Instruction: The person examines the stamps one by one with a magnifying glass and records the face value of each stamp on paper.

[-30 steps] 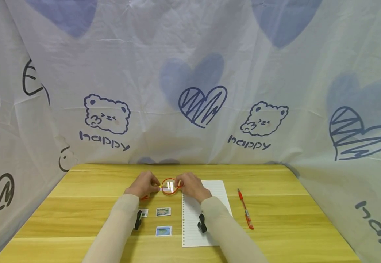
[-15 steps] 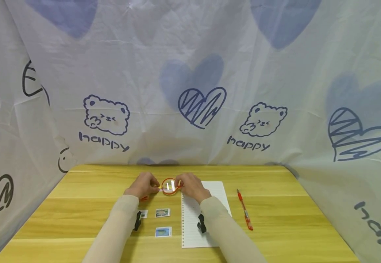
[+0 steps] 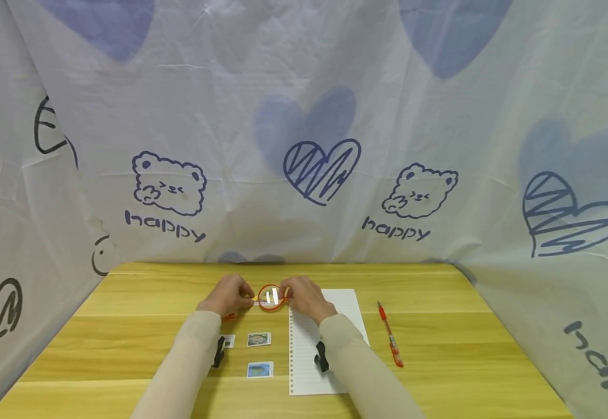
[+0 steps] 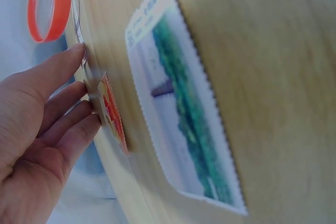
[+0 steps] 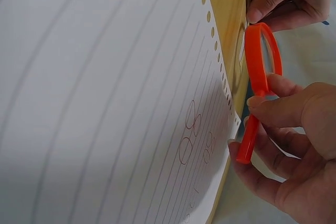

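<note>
My right hand (image 3: 306,297) holds a red magnifying glass (image 5: 255,61) by its handle, fingers and thumb around it. Its lens is above a small stamp (image 3: 256,302) at the back of the table, and white glare covers part of the glass. At the stamp's left edge, my left hand (image 3: 228,295) pinches with thumb and forefinger; the grip itself is partly hidden. A red stamp (image 4: 113,114) lies beneath the left fingers. Closer to the left wrist is a stamp with a green landscape (image 4: 178,98). Two more, a greenish stamp (image 3: 259,338) and a blue stamp (image 3: 260,369), lie between the forearms.
A lined sheet with punched holes (image 3: 304,372) lies under the right forearm, with red handwritten figures on it. Right of it is a red pen (image 3: 390,334). The wooden table (image 3: 456,349) meets a printed cloth backdrop (image 3: 251,233) behind.
</note>
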Tool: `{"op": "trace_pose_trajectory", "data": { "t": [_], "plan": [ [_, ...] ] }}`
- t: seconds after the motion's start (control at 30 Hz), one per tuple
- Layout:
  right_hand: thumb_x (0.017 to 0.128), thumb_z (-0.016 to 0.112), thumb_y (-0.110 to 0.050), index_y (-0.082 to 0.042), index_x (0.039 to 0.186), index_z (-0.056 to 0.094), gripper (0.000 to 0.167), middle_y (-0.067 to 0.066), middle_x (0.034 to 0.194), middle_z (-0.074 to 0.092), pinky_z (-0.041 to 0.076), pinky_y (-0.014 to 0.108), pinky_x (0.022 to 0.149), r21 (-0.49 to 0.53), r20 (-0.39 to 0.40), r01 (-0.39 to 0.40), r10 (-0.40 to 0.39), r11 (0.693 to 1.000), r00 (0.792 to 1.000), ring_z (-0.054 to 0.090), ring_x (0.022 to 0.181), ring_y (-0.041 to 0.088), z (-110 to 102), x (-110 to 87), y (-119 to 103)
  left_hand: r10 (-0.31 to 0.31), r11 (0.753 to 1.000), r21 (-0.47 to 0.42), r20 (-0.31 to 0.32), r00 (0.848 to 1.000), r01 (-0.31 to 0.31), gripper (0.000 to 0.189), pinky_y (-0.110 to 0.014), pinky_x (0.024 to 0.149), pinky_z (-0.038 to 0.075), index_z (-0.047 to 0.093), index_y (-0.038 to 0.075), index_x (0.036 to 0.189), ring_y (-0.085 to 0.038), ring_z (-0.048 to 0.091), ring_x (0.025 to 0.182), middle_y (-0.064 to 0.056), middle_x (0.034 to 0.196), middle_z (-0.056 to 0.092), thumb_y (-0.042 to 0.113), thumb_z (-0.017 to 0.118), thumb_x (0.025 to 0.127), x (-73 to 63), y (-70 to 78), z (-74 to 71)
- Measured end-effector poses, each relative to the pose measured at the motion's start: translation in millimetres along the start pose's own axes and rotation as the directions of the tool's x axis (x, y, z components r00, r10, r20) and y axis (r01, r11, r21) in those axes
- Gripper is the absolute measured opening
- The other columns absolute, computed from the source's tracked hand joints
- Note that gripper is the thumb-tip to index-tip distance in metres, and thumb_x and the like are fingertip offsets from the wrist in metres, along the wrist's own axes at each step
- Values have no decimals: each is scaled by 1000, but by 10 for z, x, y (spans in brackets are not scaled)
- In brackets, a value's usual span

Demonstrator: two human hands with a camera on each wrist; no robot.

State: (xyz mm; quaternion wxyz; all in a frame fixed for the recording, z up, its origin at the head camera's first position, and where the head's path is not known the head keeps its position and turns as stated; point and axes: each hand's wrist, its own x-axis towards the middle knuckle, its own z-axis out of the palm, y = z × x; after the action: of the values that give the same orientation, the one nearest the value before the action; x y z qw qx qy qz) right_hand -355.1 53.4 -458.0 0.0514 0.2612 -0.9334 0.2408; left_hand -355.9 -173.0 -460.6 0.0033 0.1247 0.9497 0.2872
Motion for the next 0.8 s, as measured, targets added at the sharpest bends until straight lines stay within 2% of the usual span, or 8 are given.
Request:
{"op": "trace_pose_trajectory", "data": {
  "t": [0.37,0.8],
  "plan": [
    [85,73,8,-14,94,78,25,6,94,75,50,32,72,19,23,-36,35,999,999,64,85,17,6,9,-15,1,1000,1,-3,1000,-1,13,-42,85,59,82,4,98,-19,69,88,-9,98,80,7,83,85,-6,2,-6],
    [84,72,10,-13,92,78,25,7,90,75,48,29,68,27,6,13,-13,1000,1000,64,80,17,11,0,5,-3,1000,-4,0,1000,3,13,-43,87,59,82,4,99,-20,69,90,-10,100,79,7,82,86,-34,24,-22]
  ]
}}
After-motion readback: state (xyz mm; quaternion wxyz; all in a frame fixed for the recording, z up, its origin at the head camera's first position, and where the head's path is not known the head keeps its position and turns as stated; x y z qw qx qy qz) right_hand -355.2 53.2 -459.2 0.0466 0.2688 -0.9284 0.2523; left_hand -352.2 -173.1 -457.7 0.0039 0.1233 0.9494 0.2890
